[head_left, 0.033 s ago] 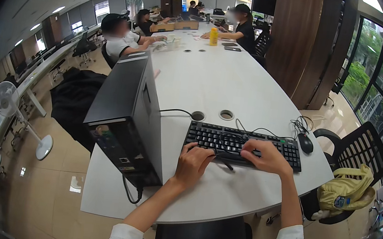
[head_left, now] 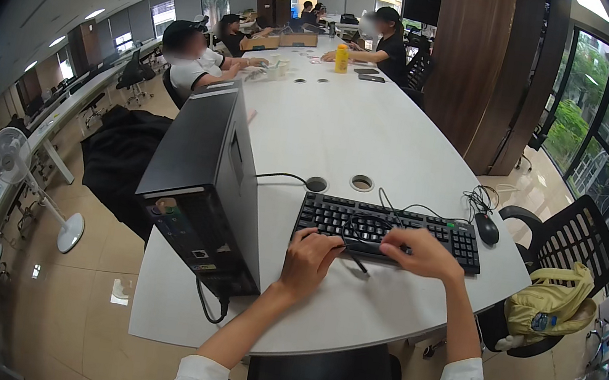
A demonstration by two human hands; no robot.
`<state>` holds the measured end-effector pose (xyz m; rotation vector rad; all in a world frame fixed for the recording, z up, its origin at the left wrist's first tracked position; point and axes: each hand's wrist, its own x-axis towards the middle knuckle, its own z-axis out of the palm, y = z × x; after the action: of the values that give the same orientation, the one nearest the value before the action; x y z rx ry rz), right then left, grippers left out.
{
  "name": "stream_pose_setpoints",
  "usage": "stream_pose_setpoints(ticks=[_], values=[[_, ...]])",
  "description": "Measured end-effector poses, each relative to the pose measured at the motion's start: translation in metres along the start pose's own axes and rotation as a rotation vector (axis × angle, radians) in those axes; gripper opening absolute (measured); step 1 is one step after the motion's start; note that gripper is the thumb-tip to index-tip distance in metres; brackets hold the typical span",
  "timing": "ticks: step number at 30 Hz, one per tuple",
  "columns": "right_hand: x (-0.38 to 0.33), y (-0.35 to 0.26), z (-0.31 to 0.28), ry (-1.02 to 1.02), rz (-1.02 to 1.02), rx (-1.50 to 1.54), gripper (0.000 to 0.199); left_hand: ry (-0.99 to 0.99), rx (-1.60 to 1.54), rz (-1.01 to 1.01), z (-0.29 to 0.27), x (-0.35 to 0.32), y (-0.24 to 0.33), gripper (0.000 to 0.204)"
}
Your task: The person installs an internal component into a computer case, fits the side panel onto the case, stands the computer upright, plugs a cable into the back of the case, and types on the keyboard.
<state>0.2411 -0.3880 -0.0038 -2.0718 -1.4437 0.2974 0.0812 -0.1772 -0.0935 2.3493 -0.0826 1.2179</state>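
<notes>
- Clock centre = keyboard [head_left: 423, 222], black, flat on the white table [head_left: 372, 145]; middle keys partly covered by the right hand and thin cable loops.
- Left hand [head_left: 308, 258], 8 o'clock: thumb and fingertips drawn together on the black cable [head_left: 363, 267]; exact contact too small to make out.
- Cable: loops over the keys, loose end pointing out at 7 o'clock. Path between the hands unclear.
- Right hand [head_left: 423, 253], 4 o'clock, above the keys: fingers curled, fingertips partly hidden; cannot tell whether they grip the cable.
- Computer tower [head_left: 230, 203], 9 to 10 o'clock; rear sockets blurred.
- Mouse [head_left: 485, 228], between 2 and 3 o'clock, beside the keyboard; its bundled cord is tangled, ends indistinct.
</notes>
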Motion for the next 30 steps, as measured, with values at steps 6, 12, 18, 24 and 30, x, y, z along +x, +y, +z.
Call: stream_pose_setpoints(ticks=[6, 12, 18, 24, 30], values=[[-0.001, 0.01, 0.016, -0.196, 0.01, -0.072, 0.022, -0.239, -0.013, 0.156, -0.01, 0.003, 0.003, 0.017], [0.002, 0.003, 0.018, -0.15, 0.123, 0.094, 0.018, -0.229, -0.027, 0.197, -0.014, 0.007, 0.002, 0.024], [0.0, -0.001, 0.041, -0.071, 0.036, -0.239, 0.027, -0.192, 0.144, -0.112, -0.001, 0.01, -0.01, 0.013], [0.007, -0.02, 0.062, -0.02, 0.029, -0.207, 0.023, -0.238, 0.217, 0.138, -0.009, 0.004, -0.009, 0.021], [0.017, -0.012, 0.053, 0.434, -0.046, 0.718, 0.022, 0.046, -0.318, -0.352, -0.003, 0.007, 0.004, 0.016]])
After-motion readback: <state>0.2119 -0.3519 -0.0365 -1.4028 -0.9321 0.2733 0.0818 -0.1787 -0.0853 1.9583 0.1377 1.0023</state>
